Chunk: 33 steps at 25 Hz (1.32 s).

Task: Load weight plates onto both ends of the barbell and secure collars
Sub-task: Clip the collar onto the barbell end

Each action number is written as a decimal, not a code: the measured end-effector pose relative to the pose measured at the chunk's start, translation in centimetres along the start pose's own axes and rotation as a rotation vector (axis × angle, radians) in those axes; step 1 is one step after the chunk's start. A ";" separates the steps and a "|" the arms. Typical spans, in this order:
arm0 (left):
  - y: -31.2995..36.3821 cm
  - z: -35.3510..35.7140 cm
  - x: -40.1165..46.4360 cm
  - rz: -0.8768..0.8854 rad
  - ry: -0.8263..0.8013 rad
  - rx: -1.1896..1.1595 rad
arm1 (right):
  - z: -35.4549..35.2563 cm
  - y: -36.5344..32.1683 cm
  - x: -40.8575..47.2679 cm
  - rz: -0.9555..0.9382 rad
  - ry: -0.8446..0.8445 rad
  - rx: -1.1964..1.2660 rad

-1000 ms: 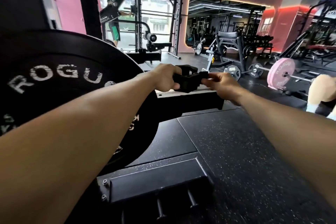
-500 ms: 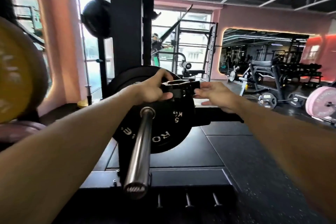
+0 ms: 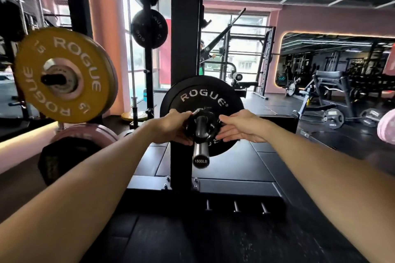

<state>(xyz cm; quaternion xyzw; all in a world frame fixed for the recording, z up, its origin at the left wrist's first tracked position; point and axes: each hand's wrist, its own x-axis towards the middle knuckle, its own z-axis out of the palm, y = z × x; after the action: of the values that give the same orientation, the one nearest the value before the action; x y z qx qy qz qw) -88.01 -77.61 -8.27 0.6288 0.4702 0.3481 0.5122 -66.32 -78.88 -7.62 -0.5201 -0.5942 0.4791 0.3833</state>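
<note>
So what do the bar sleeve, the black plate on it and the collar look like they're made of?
Bar sleeve: bare metal, probably steel, going by its smooth silvery shine. Black plate: looks like matte rubber, dull with raised white lettering; what's inside it is hidden. Collar: glossy black, likely hard plastic, though it's blurred and partly covered by the left hand and right hand.

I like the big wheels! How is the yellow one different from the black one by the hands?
The yellow plate is bigger-looking, marked 15, and sits on a storage peg at the left. The black plate is on the barbell sleeve, behind a collar both hands touch. Both are round and say ROGUE.
</note>
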 end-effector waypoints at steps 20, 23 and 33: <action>-8.8 3.5 2.5 -0.094 0.127 -0.039 | 2.9 9.4 2.0 0.143 0.102 0.032; -8.9 3.2 4.8 -0.092 0.146 -0.033 | 2.3 9.8 4.3 0.150 0.096 0.025; -9.1 0.5 17.9 -0.097 0.197 -0.038 | -1.2 10.6 17.1 0.148 0.093 0.037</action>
<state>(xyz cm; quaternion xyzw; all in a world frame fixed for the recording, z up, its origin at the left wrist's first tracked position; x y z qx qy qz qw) -84.11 -60.53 -18.04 0.5582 0.5415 0.3917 0.4917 -65.32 -61.84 -18.33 -0.5771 -0.5268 0.4923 0.3834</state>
